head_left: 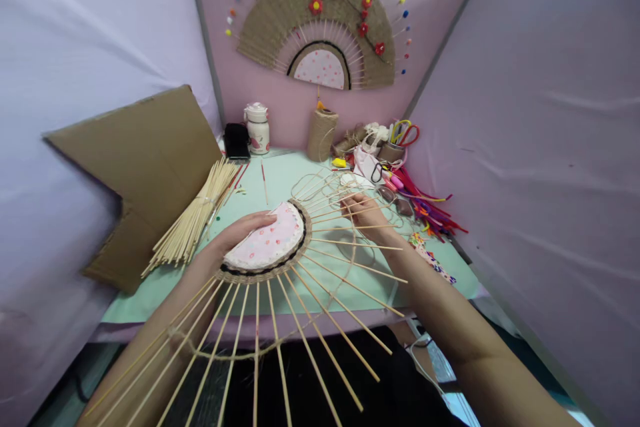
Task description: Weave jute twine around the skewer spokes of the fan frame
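A half-round fan base (270,237) with pink dotted cloth and a black and tan woven rim is tilted over the table's front edge. Thin wooden sticks (300,307) spread out from its rim, and a loose strand of twine (255,353) runs across them in an arc. My left hand (245,230) grips the base at its straight side, thumb on the cloth and the other fingers hidden beneath. Among the sticks on the right, my right hand (363,210) has its fingers pinched together at the twine.
Bundled sticks (193,220) and bent cardboard (155,173) lie left. Behind stand a white bottle (257,130) and a twine spool (321,135). Pipe cleaners (425,203) and scissors (403,133) are at the right. A finished fan (280,13) hangs on the back wall.
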The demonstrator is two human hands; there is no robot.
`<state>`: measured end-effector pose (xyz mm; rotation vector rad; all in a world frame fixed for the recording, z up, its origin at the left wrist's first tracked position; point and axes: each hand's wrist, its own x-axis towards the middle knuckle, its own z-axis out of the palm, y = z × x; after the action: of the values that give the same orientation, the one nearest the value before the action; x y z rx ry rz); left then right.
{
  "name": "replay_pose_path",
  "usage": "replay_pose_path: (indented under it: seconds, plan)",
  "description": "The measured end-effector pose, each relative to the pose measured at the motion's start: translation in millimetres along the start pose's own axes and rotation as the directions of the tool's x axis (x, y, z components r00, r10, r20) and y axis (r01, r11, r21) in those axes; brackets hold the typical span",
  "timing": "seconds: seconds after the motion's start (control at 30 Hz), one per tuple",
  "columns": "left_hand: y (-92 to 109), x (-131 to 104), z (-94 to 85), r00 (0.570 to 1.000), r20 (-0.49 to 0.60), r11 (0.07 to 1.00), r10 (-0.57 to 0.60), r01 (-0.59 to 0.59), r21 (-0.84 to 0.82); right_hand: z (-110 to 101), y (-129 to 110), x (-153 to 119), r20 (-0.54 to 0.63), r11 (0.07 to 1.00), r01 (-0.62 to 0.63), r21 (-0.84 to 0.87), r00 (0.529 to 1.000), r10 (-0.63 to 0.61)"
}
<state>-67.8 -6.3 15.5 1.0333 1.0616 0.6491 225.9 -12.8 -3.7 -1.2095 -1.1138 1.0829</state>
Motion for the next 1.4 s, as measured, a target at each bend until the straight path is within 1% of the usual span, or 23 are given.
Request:
replay_pose_path:
  seconds: [0.13,0.37,0.67,0.87,1.03,1.13,1.23,1.4]
  plan:
    - [6,-5,4.5,1.000,0.000,1.000,-0.021,0.021,0.015,0,2,1,-0.016,1.000,0.000,0.009,1.000,0.000]
    - [3,-4,4.5,1.000,0.011,0.999,-0.025,0.025,0.028,5,5,-2,-0.049,1.000,-0.007,0.004,0.999,0.007]
    - [8,-9,8.6,0.998,-0.019,0.998,-0.056,0.057,0.030,8,11,-1,-0.092,0.998,0.009,-0.067,0.996,-0.015]
    - [7,-8,8.5,0.998,0.004,0.998,-0.057,0.057,-0.007,4,9,-4,-0.081,0.997,0.020,-0.081,0.996,-0.026]
    - [8,-9,9.2,0.999,-0.007,0.998,-0.051,0.051,-0.031,-3,5,-8,-0.063,0.996,0.036,-0.077,0.997,-0.040]
    - [8,-8,8.5,0.999,0.016,0.998,-0.050,0.050,-0.034,-4,4,-10,-0.045,0.997,0.037,-0.066,0.998,-0.040]
    - [6,-5,6.0,0.998,0.037,0.999,-0.044,0.045,-0.024,-5,3,-10,-0.022,0.998,0.023,-0.063,0.999,-0.025]
    - [1,0,0.8,1.000,0.016,1.000,-0.001,0.001,0.011,-13,5,-8,0.043,0.996,0.003,-0.087,0.999,0.001]
